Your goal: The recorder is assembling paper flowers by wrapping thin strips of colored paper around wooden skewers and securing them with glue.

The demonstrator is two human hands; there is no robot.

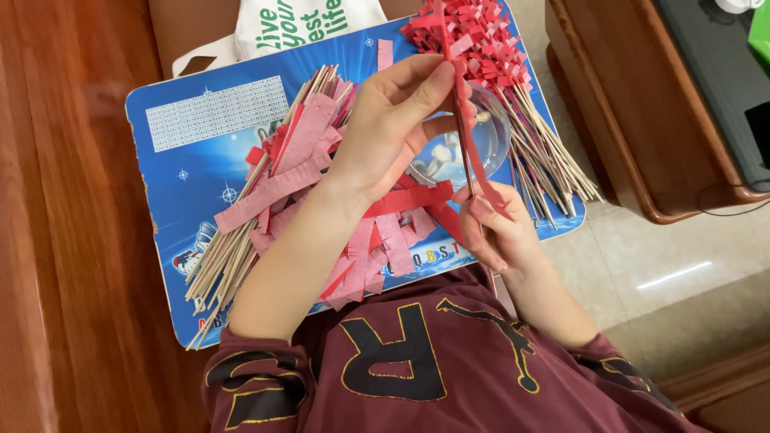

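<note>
My left hand [391,120] pinches the upper part of a thin stick wrapped in a red fringed paper strip [467,136]. My right hand [499,228] grips the lower end of the same stick and strip. Both hands hover over a blue lap board [200,152]. Loose pink and red fringed paper strips [305,160] lie under my left forearm. A heap of bare bamboo sticks [220,265] fans out at the board's left. Finished red-wrapped sticks [481,40] pile at the board's far right corner.
A clear round dish [489,132] with white paste sits on the board behind the stick. A white bag [305,24] lies beyond the board. Wooden furniture [642,112] stands to the right, over a tiled floor [642,265]. A wooden surface [64,240] runs along the left.
</note>
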